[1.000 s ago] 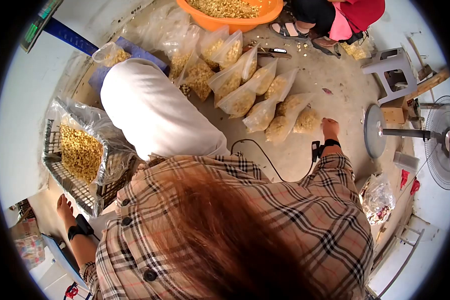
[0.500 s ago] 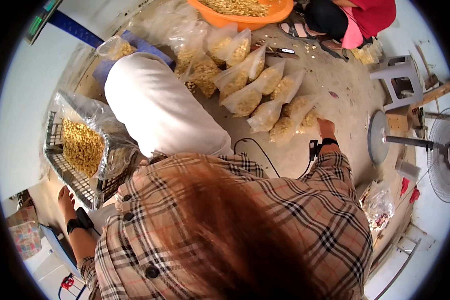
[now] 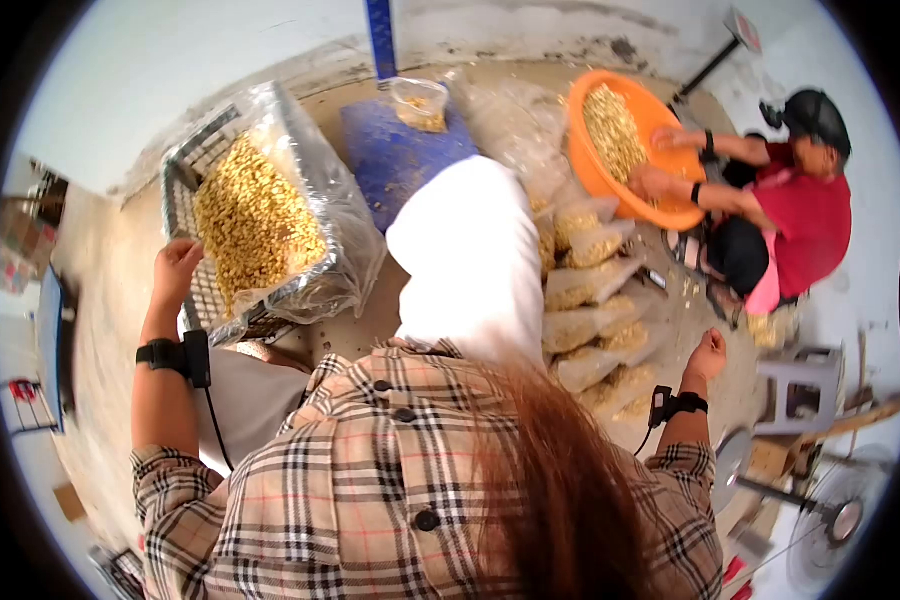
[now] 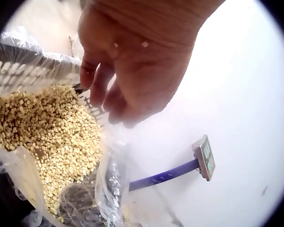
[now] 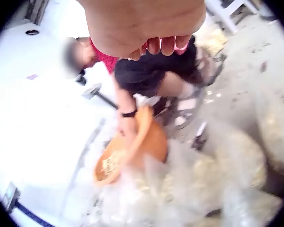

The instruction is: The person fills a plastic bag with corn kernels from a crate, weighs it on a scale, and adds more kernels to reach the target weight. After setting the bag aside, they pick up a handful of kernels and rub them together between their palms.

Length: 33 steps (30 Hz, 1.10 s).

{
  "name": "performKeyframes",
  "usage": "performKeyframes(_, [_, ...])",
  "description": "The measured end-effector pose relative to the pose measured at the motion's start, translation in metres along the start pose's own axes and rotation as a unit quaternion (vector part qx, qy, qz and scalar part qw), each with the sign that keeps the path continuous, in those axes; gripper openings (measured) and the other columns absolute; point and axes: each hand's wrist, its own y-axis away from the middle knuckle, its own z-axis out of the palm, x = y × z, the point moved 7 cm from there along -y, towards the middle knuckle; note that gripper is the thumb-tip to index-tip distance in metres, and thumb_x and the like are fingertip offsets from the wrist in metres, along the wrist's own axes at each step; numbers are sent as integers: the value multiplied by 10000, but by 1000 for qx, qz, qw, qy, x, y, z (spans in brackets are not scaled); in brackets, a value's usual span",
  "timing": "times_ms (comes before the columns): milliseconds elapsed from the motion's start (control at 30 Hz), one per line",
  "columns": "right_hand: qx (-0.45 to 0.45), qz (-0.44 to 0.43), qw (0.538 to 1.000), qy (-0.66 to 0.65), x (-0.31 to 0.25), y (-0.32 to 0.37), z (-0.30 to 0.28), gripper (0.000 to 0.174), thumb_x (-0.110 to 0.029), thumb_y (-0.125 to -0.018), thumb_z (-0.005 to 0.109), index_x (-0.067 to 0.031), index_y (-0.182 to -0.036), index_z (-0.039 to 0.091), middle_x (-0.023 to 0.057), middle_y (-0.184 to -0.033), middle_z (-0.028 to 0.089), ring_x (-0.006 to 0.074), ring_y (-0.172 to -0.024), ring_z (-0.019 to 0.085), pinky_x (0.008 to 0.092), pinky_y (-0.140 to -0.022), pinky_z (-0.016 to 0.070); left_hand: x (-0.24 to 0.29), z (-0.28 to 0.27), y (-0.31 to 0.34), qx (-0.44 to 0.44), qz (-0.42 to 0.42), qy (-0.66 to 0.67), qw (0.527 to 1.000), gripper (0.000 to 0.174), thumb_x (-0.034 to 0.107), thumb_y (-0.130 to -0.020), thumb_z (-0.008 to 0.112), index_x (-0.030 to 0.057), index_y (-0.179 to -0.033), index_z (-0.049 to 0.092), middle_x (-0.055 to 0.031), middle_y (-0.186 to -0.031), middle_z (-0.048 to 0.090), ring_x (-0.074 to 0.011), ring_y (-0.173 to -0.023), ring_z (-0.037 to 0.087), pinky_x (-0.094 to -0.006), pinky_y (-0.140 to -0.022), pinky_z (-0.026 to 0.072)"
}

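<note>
The left hand [image 3: 178, 270] is beside the near-left rim of a plastic-lined crate [image 3: 178, 188] full of yellow pieces [image 3: 255, 215]. In the left wrist view that hand [image 4: 137, 56] hangs with loosely bent fingers, and nothing shows in them; whether it touches the crate I cannot tell. Over the floor, right of the filled clear bags [image 3: 595, 330], the right hand [image 3: 707, 357] is loosely curled and holds nothing visible. The right wrist view has the same hand [image 5: 146, 28] at the top, its fingertips bent.
Behind the crate lies a blue platform [image 3: 395, 150] bearing a small bag of pieces [image 3: 420, 108]. A crouching person in red [image 3: 810, 235] reaches into an orange basin [image 3: 595, 180]. A grey stool [image 3: 800, 390] and a fan [image 3: 840, 520] stand at the right.
The head view has swung, so the crate and basin sit differently in it. The left hand has risen to the crate's rim, and the right hand is now farther from the bags.
</note>
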Motion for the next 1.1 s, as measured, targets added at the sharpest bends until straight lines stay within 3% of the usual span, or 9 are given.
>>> performKeyframes(233, [-220,-170,901,-332,-322,-3,136,130,-87,-813,565,22,-881,586,31,-827,586,98,-719,530,230,-701,435,57,6,14,-39,-23,6,999,179,142,-794,576,-36,-781,590,-68,-717,548,-145,-674,531,-275,-607,421])
performKeyframes(300, [-286,-214,851,-385,-452,56,135,151,-99,-835,528,39,-875,576,57,-826,584,118,-748,536,242,-715,435,59,8,21,-65,-37,15,997,188,159,-786,587,-27,-808,593,-81,-724,565,-162,-682,549,-292,-612,434])
performKeyframes(467, [-473,-294,665,-498,-606,205,172,144,-95,-846,493,23,-836,575,75,-893,573,118,-809,514,237,-725,418,38,9,17,-144,-23,-32,989,214,209,-758,614,38,-886,620,-115,-805,618,-223,-724,579,-329,-649,450])
performKeyframes(600, [-634,-390,530,-407,-641,331,197,77,-28,-810,517,11,-811,584,71,-934,559,104,-817,511,218,-695,410,39,-1,29,-166,-50,-52,984,240,212,-761,611,61,-947,618,-107,-845,626,-216,-774,585,-317,-691,453])
performKeyframes(667, [-743,-286,489,-355,-620,382,234,75,-2,-787,531,2,-832,590,49,-984,523,96,-816,513,212,-680,417,27,0,28,-174,-68,-64,980,246,193,-765,612,61,-973,610,-97,-850,628,-189,-778,584,-298,-704,454])
performKeyframes(767, [-779,-267,519,-230,-562,422,307,113,-41,-756,578,5,-859,589,49,-895,555,111,-774,536,235,-680,435,17,-6,32,-174,-88,-82,977,251,194,-763,611,67,-980,610,-94,-856,630,-195,-782,587,-298,-714,454])
performKeyframes(800, [-778,-301,519,-186,-568,401,247,146,-53,-744,594,7,-877,586,44,-846,563,109,-747,536,239,-679,437,66,-27,69,-169,-83,-88,978,250,193,-762,611,68,-979,610,-94,-857,630,-197,-782,587,-300,-715,454])
performKeyframes(967, [-816,-205,498,-209,-570,407,276,180,-59,-755,581,-30,-933,592,20,-810,576,103,-740,529,242,-677,439,73,-49,74,-45,-79,48,995,236,170,-783,611,57,-990,600,-76,-790,617,-149,-685,579,-266,-627,456])
performKeyframes(1100, [-827,-303,455,-132,-590,415,250,285,-48,-775,558,-6,-1056,538,38,-899,583,108,-817,541,238,-739,435,125,-72,93,-4,-41,158,987,232,146,-827,583,32,-1029,571,-11,-863,577,-80,-767,531,-221,-676,438])
